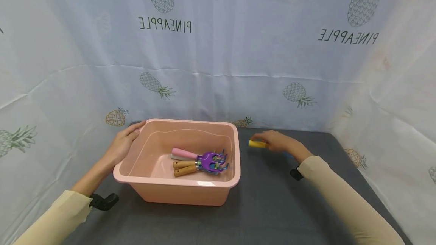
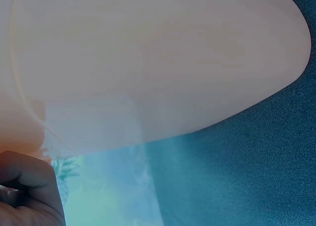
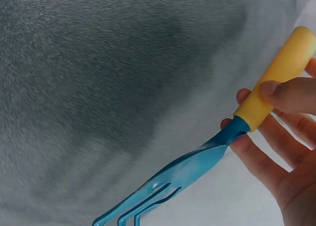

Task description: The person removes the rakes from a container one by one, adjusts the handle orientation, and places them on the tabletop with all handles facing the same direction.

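Right hand (image 1: 277, 141) pinches yellow-handled blue plastic garden fork (image 3: 217, 147); left hand (image 1: 123, 142) grips pink plastic tub (image 1: 177, 161) rim.
Lift the fork level and keep the tub braced.

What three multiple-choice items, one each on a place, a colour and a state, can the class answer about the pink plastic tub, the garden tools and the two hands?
1. Where does the left hand rest?
A. on the far left corner of the pink plastic tub
B. flat on the grey table
C. inside the tub on the tools

2. What colour is the handle of the blue plastic hand rake held outside the tub?
A. pink
B. yellow
C. brown wood

3. What is the state of the right hand?
A. lying flat and holding nothing
B. curled round the rake's handle
C. pressing on the tub's rim

Answers:
1 A: the head view shows its fingers over the tub's far left corner.
2 B: the right wrist view shows a yellow handle on the blue tines.
3 B: thumb and fingers close round the yellow handle.
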{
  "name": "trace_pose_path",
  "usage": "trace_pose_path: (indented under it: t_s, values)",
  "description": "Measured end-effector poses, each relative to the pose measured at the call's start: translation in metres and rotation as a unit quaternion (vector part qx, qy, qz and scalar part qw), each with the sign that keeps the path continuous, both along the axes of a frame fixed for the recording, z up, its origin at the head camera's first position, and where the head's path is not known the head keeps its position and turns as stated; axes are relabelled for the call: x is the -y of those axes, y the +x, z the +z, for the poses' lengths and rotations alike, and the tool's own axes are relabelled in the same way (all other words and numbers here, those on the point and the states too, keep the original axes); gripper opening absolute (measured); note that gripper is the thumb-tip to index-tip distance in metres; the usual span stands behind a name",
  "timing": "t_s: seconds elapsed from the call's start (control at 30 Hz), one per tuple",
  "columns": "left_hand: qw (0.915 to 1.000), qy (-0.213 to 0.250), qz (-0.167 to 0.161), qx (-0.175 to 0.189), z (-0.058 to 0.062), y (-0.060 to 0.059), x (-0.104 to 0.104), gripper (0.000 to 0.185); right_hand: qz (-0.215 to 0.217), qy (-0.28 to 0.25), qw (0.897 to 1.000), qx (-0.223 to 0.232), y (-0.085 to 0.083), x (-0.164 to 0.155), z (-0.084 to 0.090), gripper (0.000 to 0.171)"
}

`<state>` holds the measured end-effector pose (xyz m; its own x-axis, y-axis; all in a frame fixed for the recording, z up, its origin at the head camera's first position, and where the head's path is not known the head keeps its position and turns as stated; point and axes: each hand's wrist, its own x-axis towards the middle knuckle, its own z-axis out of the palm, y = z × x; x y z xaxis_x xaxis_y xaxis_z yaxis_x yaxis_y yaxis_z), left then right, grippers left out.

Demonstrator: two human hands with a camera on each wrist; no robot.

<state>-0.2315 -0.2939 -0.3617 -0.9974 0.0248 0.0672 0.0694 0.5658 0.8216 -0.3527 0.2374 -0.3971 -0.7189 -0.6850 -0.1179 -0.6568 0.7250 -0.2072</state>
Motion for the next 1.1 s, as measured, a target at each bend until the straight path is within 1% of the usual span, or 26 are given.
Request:
trace_pose_path:
  t_s: [0.13,0.3,0.4,0.53,0.73,0.93,1.1]
  values:
    - [1.0000,0.000,0.001,-0.001,-0.001,-0.001,0.000,0.053,-0.007,0.000,1.000,0.002,-0.004,-0.002,-0.010,0.066]
    - [1.0000,0.002,0.002,-0.006,-0.002,-0.002,0.000,0.053,-0.003,-0.004,1.000,0.005,-0.006,-0.003,-0.019,0.067]
    - [1.0000,0.003,0.002,-0.008,-0.003,-0.003,0.000,0.053,0.000,-0.004,1.000,0.004,-0.007,-0.003,-0.021,0.066]
    - [1.0000,0.003,0.000,-0.007,-0.004,-0.004,0.001,0.053,-0.007,0.003,1.000,0.009,-0.008,0.000,-0.022,0.064]
    - [1.0000,0.003,-0.003,-0.008,-0.004,-0.005,0.001,0.053,-0.023,0.025,0.999,0.019,-0.011,0.002,-0.025,0.060]
    - [1.0000,-0.006,0.003,-0.004,-0.005,-0.005,0.002,0.053,-0.041,0.040,0.998,0.029,-0.014,0.004,-0.033,0.053]
    - [1.0000,0.004,-0.001,-0.003,-0.005,-0.005,0.002,0.053,-0.058,0.048,0.997,0.029,-0.013,0.006,-0.036,0.050]
